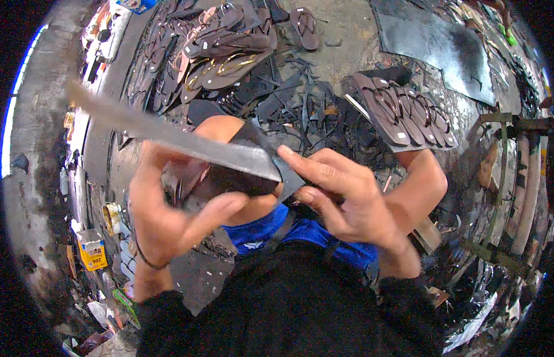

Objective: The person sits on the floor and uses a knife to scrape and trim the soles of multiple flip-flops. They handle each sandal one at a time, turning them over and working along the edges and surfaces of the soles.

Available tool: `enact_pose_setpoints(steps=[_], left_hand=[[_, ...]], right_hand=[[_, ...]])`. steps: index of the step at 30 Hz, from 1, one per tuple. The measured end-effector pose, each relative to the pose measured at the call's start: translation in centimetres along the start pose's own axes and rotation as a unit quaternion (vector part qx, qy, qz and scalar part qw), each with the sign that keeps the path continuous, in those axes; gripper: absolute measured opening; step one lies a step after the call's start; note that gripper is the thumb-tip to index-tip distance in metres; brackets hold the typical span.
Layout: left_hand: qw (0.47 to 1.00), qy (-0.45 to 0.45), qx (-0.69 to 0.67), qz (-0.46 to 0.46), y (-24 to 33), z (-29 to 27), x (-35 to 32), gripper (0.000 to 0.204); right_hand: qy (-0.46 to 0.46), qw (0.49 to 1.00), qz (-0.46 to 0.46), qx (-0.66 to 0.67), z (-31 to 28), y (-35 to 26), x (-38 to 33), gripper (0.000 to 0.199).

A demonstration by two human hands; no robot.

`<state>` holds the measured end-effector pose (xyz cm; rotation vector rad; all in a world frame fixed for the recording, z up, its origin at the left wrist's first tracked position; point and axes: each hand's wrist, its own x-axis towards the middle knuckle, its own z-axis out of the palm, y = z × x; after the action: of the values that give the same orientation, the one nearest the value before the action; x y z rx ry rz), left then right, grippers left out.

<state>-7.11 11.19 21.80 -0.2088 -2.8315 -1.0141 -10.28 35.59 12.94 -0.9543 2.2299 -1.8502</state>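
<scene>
The left hand (170,208) grips a long grey metal blade (176,138), held across a dark rubber sandal sole (229,178) that the right hand (342,196) pinches at its edge, between both hands.

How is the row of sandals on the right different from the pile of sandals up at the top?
The row of sandals lies neatly side by side, overlapping in order; the pile of sandals is jumbled, pointing different ways. The row looks all dark brown; the pile mixes dark pairs with some pinkish ones. Both are flat thong sandals lying on the floor among dark scraps.
</scene>
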Motion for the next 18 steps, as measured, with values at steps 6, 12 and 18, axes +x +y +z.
enact_pose_setpoints(steps=[6,12,18], left_hand=[[0.668,-0.021,-0.702,-0.244,-4.5,12.0,-8.5,0.059],[0.512,0.142,-0.810,-0.248,-2.8,14.8,0.0,0.038],[0.452,0.060,-0.853,-0.256,-4.8,16.5,-3.8,0.031]], right_hand=[[0.132,0.982,-0.031,-0.132,4.8,1.8,-2.2,0.051],[0.245,0.952,0.064,-0.171,6.2,3.0,-4.6,0.048],[0.249,0.928,0.162,-0.224,6.3,1.7,-11.8,0.035]])
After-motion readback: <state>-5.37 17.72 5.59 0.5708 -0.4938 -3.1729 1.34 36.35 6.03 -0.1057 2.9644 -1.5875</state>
